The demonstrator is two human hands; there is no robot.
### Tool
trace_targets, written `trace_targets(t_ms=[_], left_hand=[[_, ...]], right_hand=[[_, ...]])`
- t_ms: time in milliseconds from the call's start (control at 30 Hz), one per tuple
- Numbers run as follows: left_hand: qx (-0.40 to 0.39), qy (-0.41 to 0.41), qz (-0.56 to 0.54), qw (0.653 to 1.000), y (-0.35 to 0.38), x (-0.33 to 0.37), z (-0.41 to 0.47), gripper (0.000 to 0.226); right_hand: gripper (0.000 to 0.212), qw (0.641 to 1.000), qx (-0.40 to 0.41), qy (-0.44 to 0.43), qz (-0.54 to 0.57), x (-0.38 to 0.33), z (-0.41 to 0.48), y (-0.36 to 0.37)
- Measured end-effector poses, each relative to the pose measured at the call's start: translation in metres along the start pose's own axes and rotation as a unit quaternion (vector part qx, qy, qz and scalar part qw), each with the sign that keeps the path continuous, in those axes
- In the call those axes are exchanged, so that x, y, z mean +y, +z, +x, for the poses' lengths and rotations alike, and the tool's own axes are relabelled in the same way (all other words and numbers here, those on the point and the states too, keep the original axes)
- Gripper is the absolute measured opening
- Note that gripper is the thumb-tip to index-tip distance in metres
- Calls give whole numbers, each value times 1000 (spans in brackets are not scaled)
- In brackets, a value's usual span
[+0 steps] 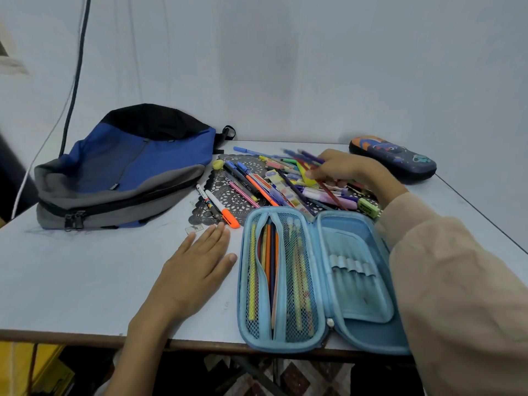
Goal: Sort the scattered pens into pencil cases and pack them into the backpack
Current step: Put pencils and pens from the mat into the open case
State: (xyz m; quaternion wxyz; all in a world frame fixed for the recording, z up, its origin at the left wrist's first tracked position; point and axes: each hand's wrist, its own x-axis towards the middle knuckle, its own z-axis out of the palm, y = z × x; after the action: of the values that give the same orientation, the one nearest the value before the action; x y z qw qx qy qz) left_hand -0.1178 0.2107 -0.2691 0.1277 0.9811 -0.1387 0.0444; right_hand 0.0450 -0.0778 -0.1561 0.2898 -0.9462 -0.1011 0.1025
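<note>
At far left the blue, grey and black fabric backpack (125, 172) lies on the pale grey surface (85, 267), before a plain white wall. My left hand (197, 267) rests flat, fingers (217, 238) straight, holding nothing. The scattered pens (257, 184) lie heaped on a black lace mat (243, 204), just beyond the open light-blue pencil case (354, 281), part filled. My right hand (348, 167) curls round a bunch of pens. Sorting looks midway, I judge; next they need lowering into that case. A dark printed hard case (393, 157) lies far right.

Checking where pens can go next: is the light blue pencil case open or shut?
Open. The light blue pencil case lies spread flat on the table, both halves facing up, pencils visible behind its mesh pocket.
</note>
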Motion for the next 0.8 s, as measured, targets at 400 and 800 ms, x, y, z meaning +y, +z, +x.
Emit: trace_targets(t_ms=[400,800], left_hand=[[2,-2,-20,1000,-1,-1,0,89],[158,-136,-696,687,-42,55,11,37]], right_hand=[[29,854,153,-41,495,7,-11,0],[40,710,88,-224,662,-80,-68,0]])
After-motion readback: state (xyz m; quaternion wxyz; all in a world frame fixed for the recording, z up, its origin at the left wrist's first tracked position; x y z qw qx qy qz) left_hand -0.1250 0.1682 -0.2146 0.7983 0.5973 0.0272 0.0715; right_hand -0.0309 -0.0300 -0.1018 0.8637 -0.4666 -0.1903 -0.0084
